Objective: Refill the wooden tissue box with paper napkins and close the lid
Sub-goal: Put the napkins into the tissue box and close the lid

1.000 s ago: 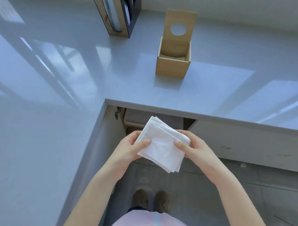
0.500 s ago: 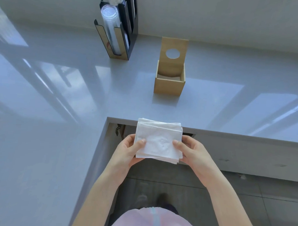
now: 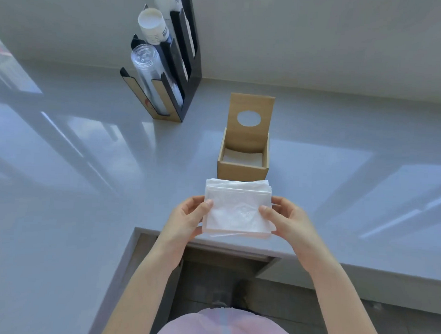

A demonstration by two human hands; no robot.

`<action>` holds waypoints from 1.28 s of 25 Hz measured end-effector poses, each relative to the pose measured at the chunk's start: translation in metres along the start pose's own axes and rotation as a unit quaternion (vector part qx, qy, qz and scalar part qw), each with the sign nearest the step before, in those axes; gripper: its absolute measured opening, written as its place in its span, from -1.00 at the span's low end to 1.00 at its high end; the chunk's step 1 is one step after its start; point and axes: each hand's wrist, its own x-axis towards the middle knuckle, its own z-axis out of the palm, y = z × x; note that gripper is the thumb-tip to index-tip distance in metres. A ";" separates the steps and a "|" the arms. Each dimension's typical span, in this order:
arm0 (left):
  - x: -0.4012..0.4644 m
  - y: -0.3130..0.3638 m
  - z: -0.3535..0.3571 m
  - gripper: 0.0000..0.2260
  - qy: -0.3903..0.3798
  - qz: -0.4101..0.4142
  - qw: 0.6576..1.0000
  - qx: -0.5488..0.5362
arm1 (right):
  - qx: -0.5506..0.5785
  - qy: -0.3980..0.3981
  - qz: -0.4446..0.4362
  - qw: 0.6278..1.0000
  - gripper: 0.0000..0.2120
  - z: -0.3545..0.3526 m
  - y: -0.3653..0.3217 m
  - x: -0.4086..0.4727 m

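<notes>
Napkins (image 3: 238,208) lay flat as a stack between both hands, long axis running left to right. The left hand (image 3: 185,220) and right hand (image 3: 291,223) had fingers (image 3: 206,206) clamped on the short edges. Just beyond the fingers, the wooden tissue box (image 3: 242,170) stood on the glossy grey counter (image 3: 89,162), lid (image 3: 249,123) upright at its far side, white paper inside. Farther left stood a black cup holder (image 3: 177,73).

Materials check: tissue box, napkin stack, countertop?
Tissue box: looks like light wood, matte, faint grain, possibly veneer. Napkin stack: thin white paper, soft, embossed pattern. Countertop: glossy grey, mirror-like window reflections; stone or solid surface, unclear which.
</notes>
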 end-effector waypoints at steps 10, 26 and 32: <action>0.089 0.047 0.044 -0.81 0.045 0.027 0.998 0.028 | -0.088 0.038 -0.023 0.995 -0.82 -0.040 -0.043 0.096; 0.163 0.073 0.033 -0.83 0.103 0.132 0.920 0.355 | -0.263 0.135 -0.043 0.954 -0.69 -0.004 -0.064 0.150; 0.173 0.069 0.041 -0.80 0.095 0.163 0.854 0.485 | -0.357 0.154 -0.051 0.920 -0.72 0.005 -0.066 0.157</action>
